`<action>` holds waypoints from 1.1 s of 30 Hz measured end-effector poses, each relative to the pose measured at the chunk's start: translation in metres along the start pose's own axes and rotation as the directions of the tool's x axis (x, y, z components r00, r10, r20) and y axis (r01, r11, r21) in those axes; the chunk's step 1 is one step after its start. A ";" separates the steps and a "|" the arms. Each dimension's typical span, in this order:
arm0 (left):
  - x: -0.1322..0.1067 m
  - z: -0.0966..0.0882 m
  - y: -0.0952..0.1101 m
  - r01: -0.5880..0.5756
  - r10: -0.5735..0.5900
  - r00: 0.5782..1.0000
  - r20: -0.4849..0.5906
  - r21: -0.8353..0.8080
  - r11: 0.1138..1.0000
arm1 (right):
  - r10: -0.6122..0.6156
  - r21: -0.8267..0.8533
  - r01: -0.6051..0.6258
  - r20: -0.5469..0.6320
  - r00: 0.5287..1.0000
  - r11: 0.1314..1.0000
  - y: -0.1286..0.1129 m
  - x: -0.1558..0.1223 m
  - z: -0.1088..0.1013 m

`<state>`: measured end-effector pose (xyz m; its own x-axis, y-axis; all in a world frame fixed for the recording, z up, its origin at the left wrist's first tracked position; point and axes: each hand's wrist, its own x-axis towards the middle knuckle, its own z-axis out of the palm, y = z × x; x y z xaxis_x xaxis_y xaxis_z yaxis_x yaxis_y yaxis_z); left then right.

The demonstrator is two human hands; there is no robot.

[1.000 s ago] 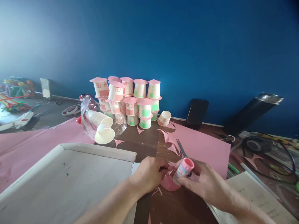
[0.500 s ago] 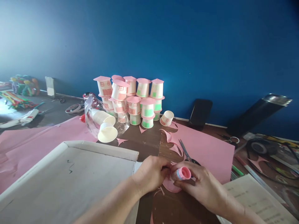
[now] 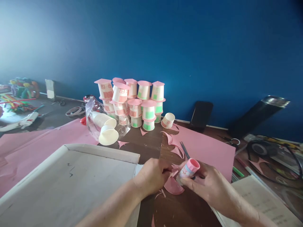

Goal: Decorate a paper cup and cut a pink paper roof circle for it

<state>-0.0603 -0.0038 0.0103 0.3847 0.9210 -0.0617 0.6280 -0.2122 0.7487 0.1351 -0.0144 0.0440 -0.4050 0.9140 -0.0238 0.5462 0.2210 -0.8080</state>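
Held tilted in my right hand (image 3: 208, 184) is a glue stick (image 3: 188, 169) with a pink base and a printed wrapper. Below and left of it, a pink paper disc (image 3: 174, 186) lies on the dark table. My left hand (image 3: 155, 176) has its fingers pinched at the disc's upper left edge; the fingertips are partly hidden. Scissors (image 3: 185, 149) lie just behind the glue stick, their handles hidden by my right hand. Pink paper scraps (image 3: 178, 152) are scattered around.
Paper cups with pink roofs (image 3: 134, 108) stand stacked against the blue wall. A single cup (image 3: 168, 120) leans nearby. Bagged plain cups (image 3: 105, 123) lie left. A white box lid (image 3: 59, 186) fills the front left. Pink sheet (image 3: 208, 148), phone (image 3: 201, 116) and black bottle (image 3: 255, 116) are right.
My right hand has lifted the glue stick up and right, off the pink disc, uncovering more of it. My left hand stays at the disc's edge.
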 end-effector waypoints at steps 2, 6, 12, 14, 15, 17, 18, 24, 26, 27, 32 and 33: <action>0.001 0.000 0.000 -0.001 0.001 1.000 0.002 -0.006 1.000 | -0.003 0.007 0.003 -0.005 1.000 1.000 0.002 0.001 0.000; 0.002 0.002 -0.005 -0.035 0.035 0.999 -0.014 -0.026 0.999 | -0.001 -0.014 0.001 -0.022 1.000 1.000 0.009 0.003 0.005; 0.002 0.004 -0.009 -0.047 0.046 0.999 -0.026 -0.032 0.998 | -0.050 -0.021 0.050 -0.025 0.998 0.999 0.016 0.004 0.011; 0.001 0.003 -0.008 -0.054 0.053 0.998 -0.028 -0.032 0.998 | -0.063 -0.023 0.062 -0.015 0.998 0.998 0.016 0.004 0.011; 0.001 0.003 -0.008 -0.057 0.056 0.998 -0.029 -0.032 0.998 | -0.069 -0.030 0.069 -0.006 0.998 0.997 0.016 0.005 0.011; 0.001 0.002 -0.008 -0.062 0.061 0.998 -0.028 -0.032 0.998 | -0.082 -0.046 0.082 0.006 0.997 0.996 0.015 0.005 0.011; 0.001 0.002 -0.008 -0.064 0.063 0.998 -0.029 -0.032 0.997 | -0.088 -0.050 0.088 0.007 0.996 0.995 0.015 0.005 0.011; 0.001 0.003 -0.010 -0.072 0.071 0.997 -0.034 -0.026 0.997 | -0.060 0.010 0.059 0.074 0.995 0.998 0.011 0.005 0.005; 0.002 0.003 -0.011 -0.075 0.074 0.997 -0.033 -0.025 0.997 | -0.079 -0.051 0.086 0.125 0.989 0.995 0.007 0.005 0.002; 0.002 0.003 -0.011 -0.076 0.075 0.997 -0.033 -0.024 0.997 | -0.092 -0.097 0.107 0.149 0.985 0.989 0.005 0.005 0.001; 0.002 0.004 -0.011 -0.075 0.075 0.996 -0.046 -0.003 0.997 | -0.085 -0.184 0.117 0.170 0.982 0.976 0.002 0.005 -0.005; 0.001 0.004 -0.010 -0.073 0.073 0.996 -0.047 0.002 0.997 | -0.063 -0.162 0.089 0.160 0.985 0.983 0.002 0.004 -0.006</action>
<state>-0.0637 -0.0015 0.0001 0.3973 0.9174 0.0243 0.5994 -0.2795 0.7501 0.1386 -0.0082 0.0457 -0.5506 0.8321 -0.0668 0.6198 0.3539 -0.7005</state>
